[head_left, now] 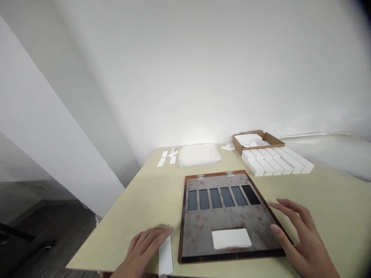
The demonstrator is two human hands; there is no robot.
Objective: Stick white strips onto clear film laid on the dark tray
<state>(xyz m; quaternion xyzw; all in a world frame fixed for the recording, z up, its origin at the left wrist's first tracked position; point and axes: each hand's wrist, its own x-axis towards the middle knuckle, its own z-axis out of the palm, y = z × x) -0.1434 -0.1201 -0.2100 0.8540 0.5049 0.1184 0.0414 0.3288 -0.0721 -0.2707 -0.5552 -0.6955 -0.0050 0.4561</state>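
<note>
A rust-stained metal plate (203, 227) with a copper-brown border lies on the pale yellow table (324, 204), hinged along its far edge. Several dark rectangular slots (222, 197) run in a row across its upper part. A white rectangular pad (231, 238) lies on its lower part. My left hand (142, 251) is left of the plate, its fingers over the upper end of a white strip (165, 256), which it appears to hold at the table's near edge. My right hand (301, 231) has its fingers spread and its fingertips at the plate's right edge.
Rows of white bars (275, 161) lie at the far right of the table, behind them a cardboard tray (257, 141) holding white pieces. A translucent white sheet (199, 154) and several small white strips (168, 157) lie at the back. The table's left edge drops to a dark floor.
</note>
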